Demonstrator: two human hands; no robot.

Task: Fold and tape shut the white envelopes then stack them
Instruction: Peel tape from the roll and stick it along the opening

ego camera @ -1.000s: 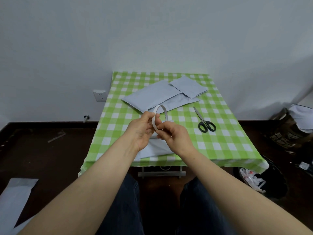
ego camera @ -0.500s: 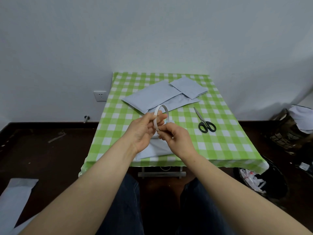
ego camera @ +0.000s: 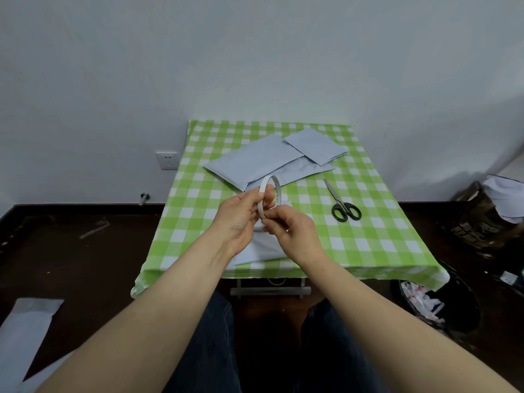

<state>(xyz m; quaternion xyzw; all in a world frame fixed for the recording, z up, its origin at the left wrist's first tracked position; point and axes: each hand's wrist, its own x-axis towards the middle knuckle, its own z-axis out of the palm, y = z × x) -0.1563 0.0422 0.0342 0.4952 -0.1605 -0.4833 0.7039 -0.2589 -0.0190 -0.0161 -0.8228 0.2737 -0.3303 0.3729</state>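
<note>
Holding a tape ring (ego camera: 270, 194), left hand (ego camera: 239, 218) and right hand (ego camera: 295, 234) pinch it.

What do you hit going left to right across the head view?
In order: white envelope on the floor → white wall socket → white tape ring → black-handled scissors → dark bag on the floor.

On green-checked cloth table (ego camera: 382, 236): pale paper envelopes (ego camera: 255, 160) overlapping at far end, black-handled steel scissors (ego camera: 338, 199) nearer right, thin white tape ring (ego camera: 261, 195) aloft before them.
</note>
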